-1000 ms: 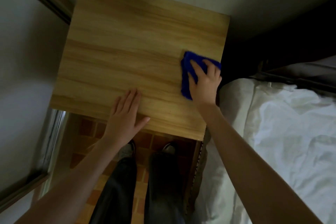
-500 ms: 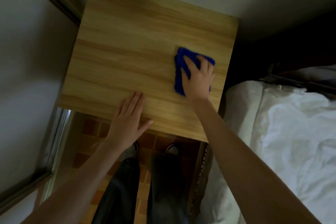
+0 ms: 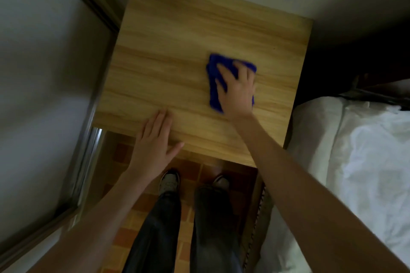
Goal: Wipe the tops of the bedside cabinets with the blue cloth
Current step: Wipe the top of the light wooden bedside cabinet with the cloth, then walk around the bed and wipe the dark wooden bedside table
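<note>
A light wooden bedside cabinet top (image 3: pixel 177 51) fills the middle of the view. On its right half lies a folded blue cloth (image 3: pixel 213 95). My right hand (image 3: pixel 238 92) presses flat on the cloth with spread, straight fingers, covering most of it. My left hand (image 3: pixel 155 142) rests flat on the cabinet's near edge, fingers straight and together, thumb out to the right. Nothing else lies on the top.
A white bed with rumpled sheets (image 3: pixel 366 162) is right of the cabinet. A grey wall panel with a metal frame (image 3: pixel 93 117) bounds the left. My legs and shoes (image 3: pixel 169 180) stand on brown tiled floor below. A dark gap lies behind the bed head.
My right hand has slid the blue cloth leftward from the cabinet's right edge toward the middle. My left hand stays at the near edge.
</note>
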